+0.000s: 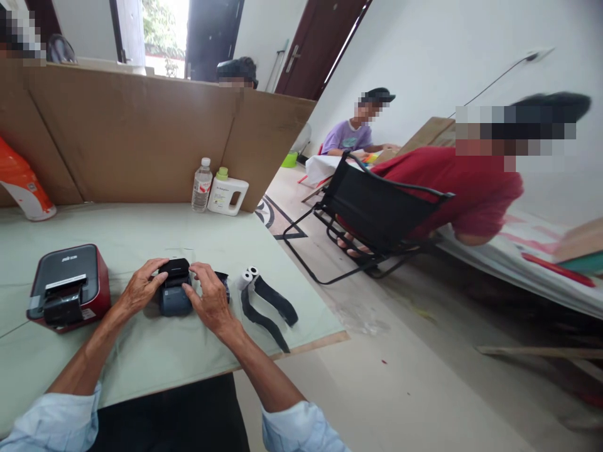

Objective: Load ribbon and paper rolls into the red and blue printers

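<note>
A small portable printer (176, 301), dark blue with a black lid (175, 268), sits on the table between my hands. At its left side my left hand (145, 284) grips the lid's edge with thumb and fingers. My right hand (210, 295) holds the right side, fingers bent by the lid and thumb on the body. Partly hidden behind my right hand is a dark, shiny item (225, 285) I cannot make out. Two white-cored rolls (247, 274) lie to the right, with dark strips (277, 300) unrolled toward the table's edge.
A larger red and black printer (70, 270) stands at left. Along the cardboard partition (141, 138) are an orange bottle (28, 182), a clear water bottle (201, 187) and a white jug (228, 196). Beyond the table's right edge, a person in red (424, 182) sits in a black chair (372, 194).
</note>
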Available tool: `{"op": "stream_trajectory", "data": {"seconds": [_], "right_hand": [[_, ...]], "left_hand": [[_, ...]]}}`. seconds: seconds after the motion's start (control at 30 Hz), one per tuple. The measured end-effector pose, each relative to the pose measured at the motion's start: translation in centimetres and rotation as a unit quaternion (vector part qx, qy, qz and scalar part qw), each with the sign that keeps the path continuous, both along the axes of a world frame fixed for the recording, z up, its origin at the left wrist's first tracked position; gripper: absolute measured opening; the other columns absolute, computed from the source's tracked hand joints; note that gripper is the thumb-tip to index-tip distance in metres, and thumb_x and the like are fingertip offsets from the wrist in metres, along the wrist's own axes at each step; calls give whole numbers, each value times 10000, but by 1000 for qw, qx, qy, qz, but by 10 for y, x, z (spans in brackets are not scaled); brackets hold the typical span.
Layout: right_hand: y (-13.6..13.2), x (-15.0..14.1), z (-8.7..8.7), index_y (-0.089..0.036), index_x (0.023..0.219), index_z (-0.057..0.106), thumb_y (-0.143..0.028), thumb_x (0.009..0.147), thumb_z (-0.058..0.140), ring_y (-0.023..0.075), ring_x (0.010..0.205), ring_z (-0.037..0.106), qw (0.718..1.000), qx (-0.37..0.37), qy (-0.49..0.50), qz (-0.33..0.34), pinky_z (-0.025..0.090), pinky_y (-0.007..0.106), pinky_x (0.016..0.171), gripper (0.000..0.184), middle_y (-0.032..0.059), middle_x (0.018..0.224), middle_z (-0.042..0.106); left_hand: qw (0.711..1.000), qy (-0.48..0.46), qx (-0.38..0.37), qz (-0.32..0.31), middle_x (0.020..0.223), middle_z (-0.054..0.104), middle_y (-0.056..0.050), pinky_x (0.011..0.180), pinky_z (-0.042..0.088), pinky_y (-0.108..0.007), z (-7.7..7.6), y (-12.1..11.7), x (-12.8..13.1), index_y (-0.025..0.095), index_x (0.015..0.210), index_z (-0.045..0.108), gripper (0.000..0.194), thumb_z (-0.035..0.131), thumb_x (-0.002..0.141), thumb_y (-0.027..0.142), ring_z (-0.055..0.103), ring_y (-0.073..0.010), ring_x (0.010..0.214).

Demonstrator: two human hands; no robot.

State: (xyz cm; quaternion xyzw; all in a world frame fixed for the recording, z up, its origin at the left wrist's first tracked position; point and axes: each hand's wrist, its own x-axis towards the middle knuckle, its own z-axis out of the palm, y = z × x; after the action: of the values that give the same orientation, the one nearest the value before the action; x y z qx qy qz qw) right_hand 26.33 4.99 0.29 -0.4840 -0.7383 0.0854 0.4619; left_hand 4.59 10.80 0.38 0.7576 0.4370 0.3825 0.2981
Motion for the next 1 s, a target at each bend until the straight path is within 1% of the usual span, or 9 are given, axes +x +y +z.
{"op": "stream_trajectory", "data": {"seconds": [0.13,0.3,0.43,0.53,0.6,0.67,0.73,0.83,1.0], "right_hand": [[-4,2,4,-185,1264,665,-228,978,664,279,1215,668,997,38,-62,1,571,431,1057,289,158,1283,693],[-3,-4,10,-189,1201,709,-261,994,672,278,1109,685,991,47,-126,-2,581,426,1001,222,142,1199,726],[-12,5,13,-200,1212,711,-271,1014,645,281,1125,662,987,41,-147,-48,554,437,1014,220,142,1243,719],[-24,38,12,-184,1375,630,-315,951,741,351,1306,580,972,-6,-186,-142,488,531,1090,458,202,1430,624],[-30,67,10,-145,1484,538,-373,874,828,415,1397,511,951,-63,-216,-212,445,589,1121,713,259,1541,524],[-33,93,6,-128,1522,488,-401,837,856,444,1409,502,930,-129,-235,-250,442,608,1111,824,290,1575,477],[-33,110,2,-159,1527,476,-386,859,825,424,1373,544,922,-175,-243,-248,474,586,1071,787,267,1566,493],[-28,121,0,-225,1505,487,-280,917,739,342,1265,631,926,-196,-242,-214,522,482,988,643,180,1474,586],[-23,132,10,-239,1459,543,-141,934,666,285,1103,696,922,-214,-251,-202,529,389,884,548,115,1286,688]], "left_hand": [[1000,9,-16,23,1403,708,-126,1195,469,-477,6,-2,3,193,1321,708,529,513,971,538,642,-287,1332],[999,9,-34,34,1418,705,-134,1210,454,-475,11,-3,4,170,1332,706,584,503,962,574,641,-295,1345],[999,2,-36,41,1421,704,-146,1209,452,-491,9,0,3,164,1330,708,640,518,940,634,642,-315,1344],[999,1,-34,41,1409,712,-134,1187,473,-492,8,3,2,179,1329,710,657,520,934,669,652,-321,1327],[999,4,-30,41,1402,717,-131,1183,477,-491,8,3,2,180,1328,712,664,518,934,679,656,-322,1320],[999,6,-25,44,1393,723,-125,1182,479,-486,9,3,2,186,1327,716,666,515,935,685,660,-320,1314],[998,9,-20,52,1385,729,-118,1179,483,-484,9,3,2,196,1324,719,663,509,938,693,665,-318,1308],[998,12,-19,56,1385,729,-117,1183,480,-486,7,4,1,200,1324,719,669,510,935,702,662,-319,1316],[998,7,-29,53,1405,716,-129,1191,471,-495,6,5,0,185,1347,705,702,516,927,715,651,-327,1333]]}}
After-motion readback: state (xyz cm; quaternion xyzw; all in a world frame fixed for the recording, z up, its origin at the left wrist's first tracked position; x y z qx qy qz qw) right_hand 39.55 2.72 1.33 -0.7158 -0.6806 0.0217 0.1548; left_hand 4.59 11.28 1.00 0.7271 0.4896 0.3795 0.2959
